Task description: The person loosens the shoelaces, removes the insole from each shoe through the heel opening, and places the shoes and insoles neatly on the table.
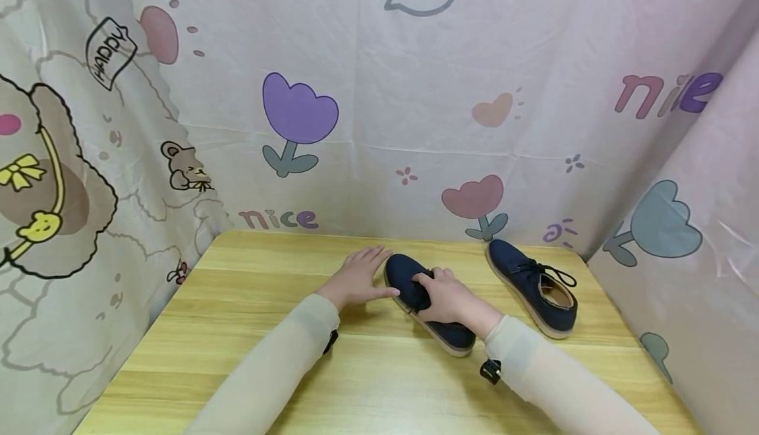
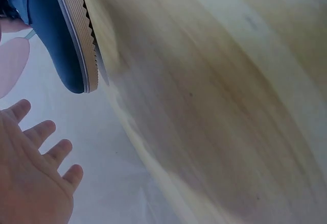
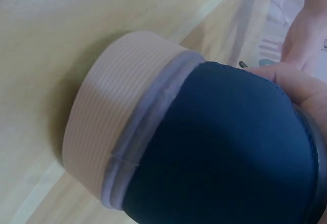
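A navy lace-up shoe (image 1: 405, 271) with a pale ribbed sole (image 3: 122, 91) is on the wooden table, its toe pointing away and to the left. My right hand (image 1: 449, 295) grips it across the middle from above, thumb on the near-left side, covering much of the laces and opening. Beside the toe, my left hand (image 1: 358, 278) has its fingers spread, the thumb right at the shoe's left edge. In the left wrist view, the left palm (image 2: 30, 178) faces the shoe's toe (image 2: 61, 55) with a gap between them. The heel (image 3: 219, 142) fills much of the right wrist view.
A matching navy shoe (image 1: 516, 283) with tied black laces stands at the right of the table (image 1: 249, 290), toe toward the back. Printed curtains (image 1: 379, 92) enclose the table's back and sides. Dark wrist devices (image 1: 491, 370) show under the cream sleeves.
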`<state>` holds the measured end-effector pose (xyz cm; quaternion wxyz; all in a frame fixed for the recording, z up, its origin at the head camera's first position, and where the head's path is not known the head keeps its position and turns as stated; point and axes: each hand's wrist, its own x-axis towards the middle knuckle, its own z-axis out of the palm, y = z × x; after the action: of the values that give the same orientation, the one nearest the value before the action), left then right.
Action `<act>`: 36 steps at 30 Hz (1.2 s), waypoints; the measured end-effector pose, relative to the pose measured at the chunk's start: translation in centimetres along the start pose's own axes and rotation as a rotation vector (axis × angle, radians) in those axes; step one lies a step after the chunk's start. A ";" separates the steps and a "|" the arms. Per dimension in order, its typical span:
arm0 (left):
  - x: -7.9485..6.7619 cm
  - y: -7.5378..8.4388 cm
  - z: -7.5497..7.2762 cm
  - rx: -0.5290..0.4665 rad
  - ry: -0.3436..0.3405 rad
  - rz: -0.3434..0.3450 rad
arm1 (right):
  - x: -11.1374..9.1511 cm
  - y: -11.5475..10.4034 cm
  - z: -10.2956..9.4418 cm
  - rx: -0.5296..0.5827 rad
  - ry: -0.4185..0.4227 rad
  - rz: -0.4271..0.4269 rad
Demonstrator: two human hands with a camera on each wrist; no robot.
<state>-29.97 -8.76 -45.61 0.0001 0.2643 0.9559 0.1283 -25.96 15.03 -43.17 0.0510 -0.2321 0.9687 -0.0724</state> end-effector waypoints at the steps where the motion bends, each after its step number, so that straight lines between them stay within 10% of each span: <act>1: 0.1 0.0 0.1 0.001 -0.007 -0.001 | 0.0 0.0 0.0 0.000 0.001 -0.010; 36: 0.7 0.0 0.5 0.011 -0.103 0.055 | 0.0 -0.3 -0.1 -0.023 -0.029 -0.200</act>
<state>-30.53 -8.33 -46.06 0.0442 0.2966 0.9477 0.1093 -25.84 14.77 -43.06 0.0547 -0.3290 0.9407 -0.0627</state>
